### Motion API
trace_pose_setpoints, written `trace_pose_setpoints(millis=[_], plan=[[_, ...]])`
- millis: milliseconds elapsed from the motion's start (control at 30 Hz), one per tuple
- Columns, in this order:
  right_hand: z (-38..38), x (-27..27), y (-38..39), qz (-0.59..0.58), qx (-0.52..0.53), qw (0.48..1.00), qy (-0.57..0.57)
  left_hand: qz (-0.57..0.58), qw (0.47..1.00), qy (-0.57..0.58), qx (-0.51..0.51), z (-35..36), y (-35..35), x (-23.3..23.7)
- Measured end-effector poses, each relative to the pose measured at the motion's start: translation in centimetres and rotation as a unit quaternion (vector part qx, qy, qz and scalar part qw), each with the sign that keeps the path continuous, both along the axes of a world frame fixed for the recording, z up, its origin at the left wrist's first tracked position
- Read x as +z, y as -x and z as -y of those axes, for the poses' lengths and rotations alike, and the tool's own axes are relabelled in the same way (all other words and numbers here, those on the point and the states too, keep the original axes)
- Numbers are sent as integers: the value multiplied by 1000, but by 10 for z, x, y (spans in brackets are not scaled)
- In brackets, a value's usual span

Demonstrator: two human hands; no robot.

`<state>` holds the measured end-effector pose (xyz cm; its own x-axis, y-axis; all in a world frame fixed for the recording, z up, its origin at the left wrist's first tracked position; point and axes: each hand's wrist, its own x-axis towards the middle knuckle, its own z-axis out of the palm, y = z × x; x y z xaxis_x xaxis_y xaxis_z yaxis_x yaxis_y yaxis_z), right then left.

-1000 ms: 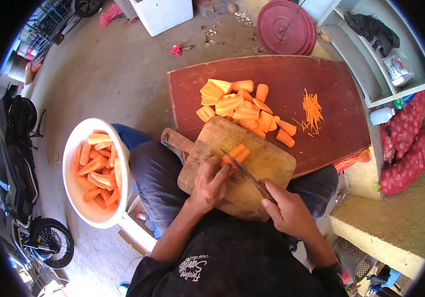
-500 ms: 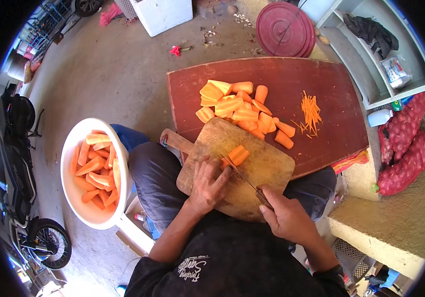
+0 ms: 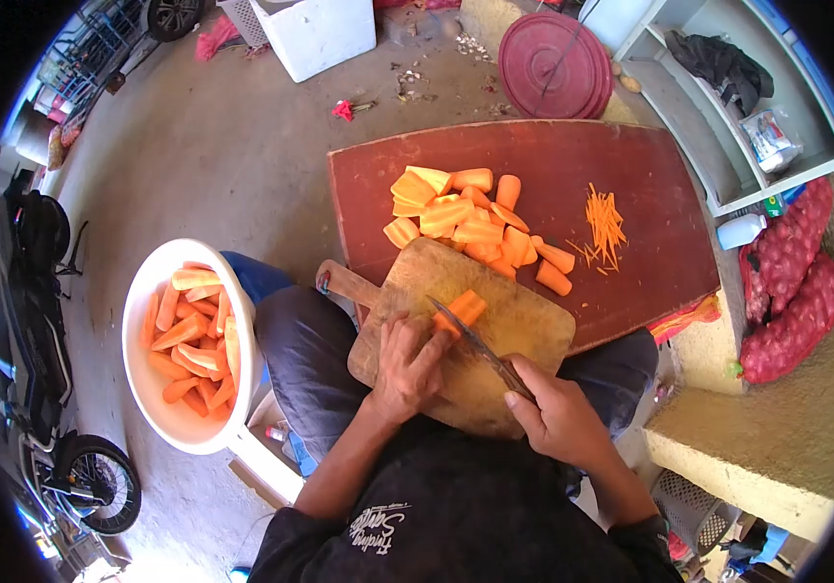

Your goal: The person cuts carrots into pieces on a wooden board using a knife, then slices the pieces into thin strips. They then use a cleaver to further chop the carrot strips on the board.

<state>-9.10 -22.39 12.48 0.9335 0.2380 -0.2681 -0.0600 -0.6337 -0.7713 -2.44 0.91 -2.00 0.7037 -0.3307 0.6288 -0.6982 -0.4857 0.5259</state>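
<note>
Wooden and worn, the cutting board [image 3: 538, 330] lies across the person's lap, its far edge overlapping the red table [image 3: 655, 160]. On it sits the carrot piece [image 3: 464, 309], just in front of the left hand [image 3: 404, 367]. That hand's fingers are bent and close together, their tips pressed on the near end of the piece. The right hand [image 3: 563, 413] is wrapped around the handle of a knife [image 3: 476, 344], whose blade crosses the carrot beside the left fingertips. Beyond the board lie a pile of cut carrots [image 3: 476, 230] and, well apart from it, a small heap of carrot shreds [image 3: 606, 225].

White lettering [image 3: 382, 530] on the black shirt [image 3: 475, 505] seems to read "Finding", with a second word beginning "San"; the smaller line beside it is too small to make out. A white bottle [image 3: 741, 230] near the red net sacks [image 3: 796, 316] shows no readable label. More carrots [image 3: 187, 332] fill a white basin [image 3: 141, 389] at the left.
</note>
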Motion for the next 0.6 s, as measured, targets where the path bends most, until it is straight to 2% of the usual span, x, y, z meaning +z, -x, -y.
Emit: trace_pose_setpoints(millis=[300,500,600], plan=[[-5,7,1,-19,26,999,23,9,1000,-17,-9,-5,0,-1],[-15,-34,-10,-4,30,998,50,8,1000,-17,-8,-2,-1,4],[-11,-44,-10,57,38,996,58,1,1000,-12,-5,-3,2,3]])
